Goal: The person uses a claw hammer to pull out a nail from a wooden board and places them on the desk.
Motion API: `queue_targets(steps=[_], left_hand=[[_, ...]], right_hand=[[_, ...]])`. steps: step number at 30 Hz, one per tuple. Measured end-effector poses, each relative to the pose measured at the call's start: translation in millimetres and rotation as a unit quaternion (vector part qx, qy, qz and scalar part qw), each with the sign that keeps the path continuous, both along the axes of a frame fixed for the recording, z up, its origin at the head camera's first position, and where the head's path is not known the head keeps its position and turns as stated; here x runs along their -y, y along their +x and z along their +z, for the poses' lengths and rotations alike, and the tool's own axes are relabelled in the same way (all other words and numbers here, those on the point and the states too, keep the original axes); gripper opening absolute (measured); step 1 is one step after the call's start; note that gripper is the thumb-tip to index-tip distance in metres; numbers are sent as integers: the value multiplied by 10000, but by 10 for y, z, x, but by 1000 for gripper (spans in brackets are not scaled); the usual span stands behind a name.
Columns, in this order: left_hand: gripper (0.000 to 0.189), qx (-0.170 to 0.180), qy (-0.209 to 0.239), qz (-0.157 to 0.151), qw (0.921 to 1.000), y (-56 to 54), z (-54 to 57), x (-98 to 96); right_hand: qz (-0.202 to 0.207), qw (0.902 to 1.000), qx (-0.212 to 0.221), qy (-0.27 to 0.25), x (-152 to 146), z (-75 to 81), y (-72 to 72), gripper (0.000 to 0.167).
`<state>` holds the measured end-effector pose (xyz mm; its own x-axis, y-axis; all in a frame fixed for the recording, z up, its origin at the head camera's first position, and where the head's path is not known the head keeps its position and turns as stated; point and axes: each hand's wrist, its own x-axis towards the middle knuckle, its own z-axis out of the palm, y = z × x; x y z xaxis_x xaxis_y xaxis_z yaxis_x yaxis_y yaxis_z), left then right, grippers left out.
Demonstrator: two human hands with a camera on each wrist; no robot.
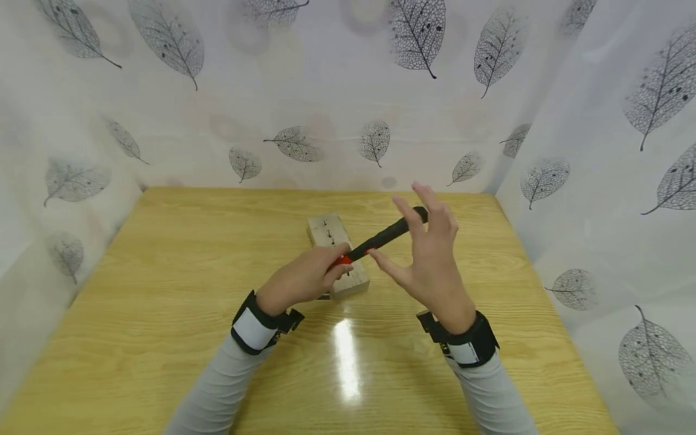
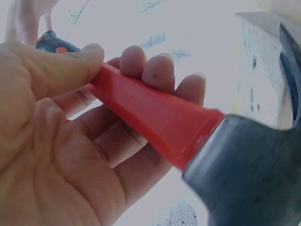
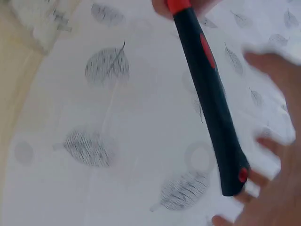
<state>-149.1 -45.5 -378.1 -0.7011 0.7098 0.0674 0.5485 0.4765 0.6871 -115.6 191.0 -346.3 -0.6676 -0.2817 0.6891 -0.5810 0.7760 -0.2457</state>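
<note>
A claw hammer (image 2: 141, 110) with a red neck and black grip is held up over the table. My left hand (image 1: 304, 275) grips it by the red neck, thumb on one side and fingers curled round the other. In the left wrist view the dark metal head (image 2: 254, 169) is at the right, with part of the claw showing. My right hand (image 1: 437, 260) is spread beside the black grip (image 1: 388, 234), its fingers not closed round it. Beneath the hammer lies a pale wooden block (image 1: 326, 226) with a row of small dark marks, perhaps nails, partly hidden by my left hand.
The yellow wooden table (image 1: 179, 254) extends around the block. White curtains (image 1: 326, 103) printed with grey leaves stand behind it and at both sides. A bright light reflection lies on the tabletop between my forearms.
</note>
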Motion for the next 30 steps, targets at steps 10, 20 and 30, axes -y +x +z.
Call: queue_targets(steps=[10,20,30], left_hand=[[20,-578,249,681,9957,19,21,-70],[30,-900,626,979,9891,93,-14,-183],[13,-1059,574,942,9882,146,-63,-274]], right_hand=[[1895,7980,1809,-5427,304,-55,-92,48],[2313,6932,1757,-6596,561,13,-108,29],[2761,6837,1062,-6671,636,107,-135,47]])
